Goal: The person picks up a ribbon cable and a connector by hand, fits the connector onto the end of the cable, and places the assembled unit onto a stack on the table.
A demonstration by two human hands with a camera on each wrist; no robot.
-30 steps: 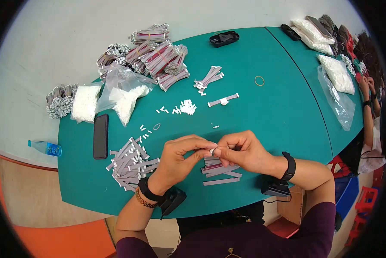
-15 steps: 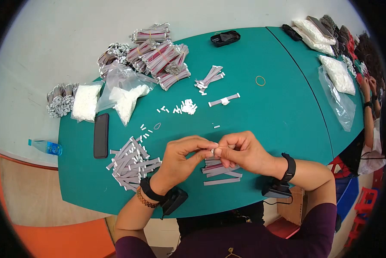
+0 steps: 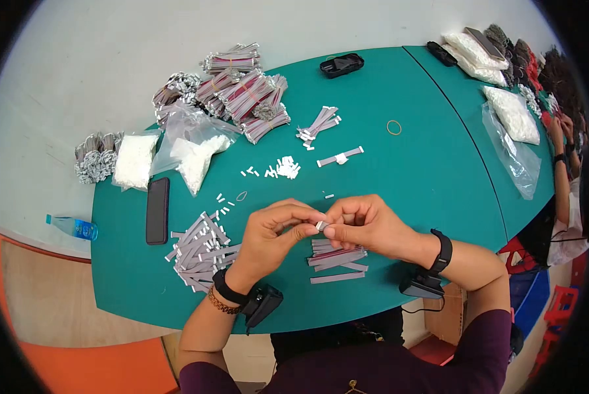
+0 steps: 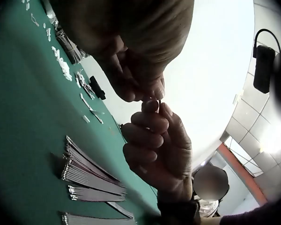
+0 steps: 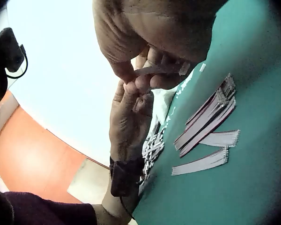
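Note:
Fingertips of both hands meet in the middle of the head view, around a small white connector (image 3: 321,225). My left hand (image 3: 273,235) pinches it between thumb and forefinger. Against its other side, the thumb and forefinger of my right hand (image 3: 371,227) pinch a flat grey cable; the right wrist view shows that cable (image 5: 161,69) running under the right fingers to a white end. Below the hands lie grey and dark red ribbon cables (image 3: 337,257) in a stack. A heap of grey cables with white ends (image 3: 199,253) is beside my left wrist.
Loose white connectors (image 3: 285,168), a short cable (image 3: 349,155) and a small cable pile (image 3: 320,125) lie beyond the hands. Farther left are a phone (image 3: 157,211), bags of white parts (image 3: 135,161) and bundled cables (image 3: 245,95). Another person's hands (image 3: 561,128) show at right.
The fingertips have parted slightly and the white connector between them shows more clearly. My right hand has shifted a little up and left; the whole view has also moved slightly.

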